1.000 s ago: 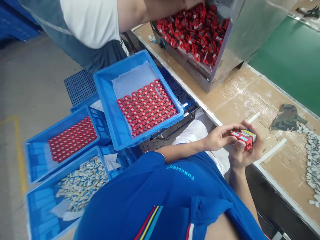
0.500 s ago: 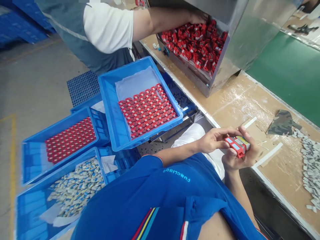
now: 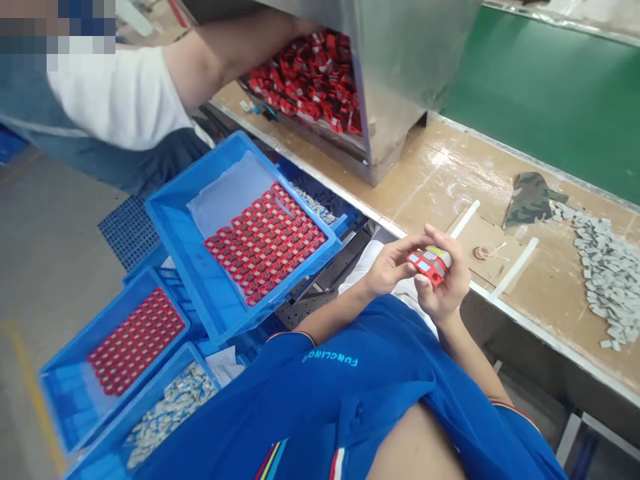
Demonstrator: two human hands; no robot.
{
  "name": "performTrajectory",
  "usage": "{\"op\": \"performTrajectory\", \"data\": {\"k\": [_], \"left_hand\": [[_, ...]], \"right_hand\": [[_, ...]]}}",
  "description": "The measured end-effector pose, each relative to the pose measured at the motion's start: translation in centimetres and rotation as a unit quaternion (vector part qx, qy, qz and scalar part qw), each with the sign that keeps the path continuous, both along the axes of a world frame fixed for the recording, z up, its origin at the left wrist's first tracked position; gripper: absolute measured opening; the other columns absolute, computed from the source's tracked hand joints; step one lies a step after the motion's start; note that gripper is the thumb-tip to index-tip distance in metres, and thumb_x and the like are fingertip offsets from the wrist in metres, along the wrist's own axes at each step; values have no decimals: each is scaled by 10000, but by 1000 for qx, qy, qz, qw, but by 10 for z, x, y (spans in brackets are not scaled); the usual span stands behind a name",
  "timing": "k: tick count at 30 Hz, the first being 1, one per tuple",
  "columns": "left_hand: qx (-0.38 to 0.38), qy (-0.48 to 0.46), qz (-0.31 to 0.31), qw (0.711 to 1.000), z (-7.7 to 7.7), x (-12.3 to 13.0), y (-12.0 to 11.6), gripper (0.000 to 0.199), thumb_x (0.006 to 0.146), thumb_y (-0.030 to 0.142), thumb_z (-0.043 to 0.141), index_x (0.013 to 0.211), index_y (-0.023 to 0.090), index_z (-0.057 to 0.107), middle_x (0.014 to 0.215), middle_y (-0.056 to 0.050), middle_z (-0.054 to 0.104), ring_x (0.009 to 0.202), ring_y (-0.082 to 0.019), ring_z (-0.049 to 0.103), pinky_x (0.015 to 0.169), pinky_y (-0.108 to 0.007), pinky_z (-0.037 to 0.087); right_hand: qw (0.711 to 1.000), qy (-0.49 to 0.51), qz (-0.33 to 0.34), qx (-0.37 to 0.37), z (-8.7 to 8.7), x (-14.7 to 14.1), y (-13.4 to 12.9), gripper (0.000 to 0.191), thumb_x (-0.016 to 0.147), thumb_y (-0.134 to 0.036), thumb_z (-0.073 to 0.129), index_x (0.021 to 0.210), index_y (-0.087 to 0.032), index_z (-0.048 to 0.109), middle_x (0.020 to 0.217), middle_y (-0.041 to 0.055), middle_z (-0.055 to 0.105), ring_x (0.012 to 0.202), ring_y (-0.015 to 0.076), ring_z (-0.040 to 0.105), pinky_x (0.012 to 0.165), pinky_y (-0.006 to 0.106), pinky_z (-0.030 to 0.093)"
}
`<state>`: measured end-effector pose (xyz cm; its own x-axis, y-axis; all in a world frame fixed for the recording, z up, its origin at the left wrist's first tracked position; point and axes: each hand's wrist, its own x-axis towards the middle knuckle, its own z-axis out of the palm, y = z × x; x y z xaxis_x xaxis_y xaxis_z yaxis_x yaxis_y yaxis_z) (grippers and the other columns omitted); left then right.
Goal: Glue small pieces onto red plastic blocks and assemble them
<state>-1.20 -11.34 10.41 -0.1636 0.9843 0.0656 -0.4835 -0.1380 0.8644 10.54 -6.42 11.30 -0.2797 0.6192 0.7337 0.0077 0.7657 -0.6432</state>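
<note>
Beside the edge of the table [image 3: 425, 193], the left hand [image 3: 384, 268] and right hand [image 3: 449, 288] sit together, both clamped on a red-and-grey plastic casing [image 3: 426, 265] that looks light and stiff, perhaps slick, its ends probably offering the surest hold.

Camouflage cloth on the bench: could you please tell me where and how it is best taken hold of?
I would pinch the camouflage cloth by its broad end, coming from the side away from the grey pieces. It looks limp and low on the bench, and its narrow end reaches their pile.
</note>
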Motion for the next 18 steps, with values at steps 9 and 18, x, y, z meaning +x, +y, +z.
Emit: {"op": "performTrajectory", "data": {"k": [9,18], "left_hand": [[33,74,4,997,0,-17,16,637,726,677,848,1182,238,779,1101,-85,769,892,-198,714,820,-327,580],[-5,37,-8,999,-2,-18,36,690,611,741,882,1088,251,787,978,-47,751,827,-185,682,786,-325,574]], "right_hand": [[999,-41,13,-6,22,3,8,589,965,-496,704,1452,-205,545,1373,169,713,1276,295,701,1012,491,637],[996,-39,-64,49,21,-7,23,550,988,-511,663,1436,-206,569,1332,151,744,1201,275,742,920,446,653]]}}
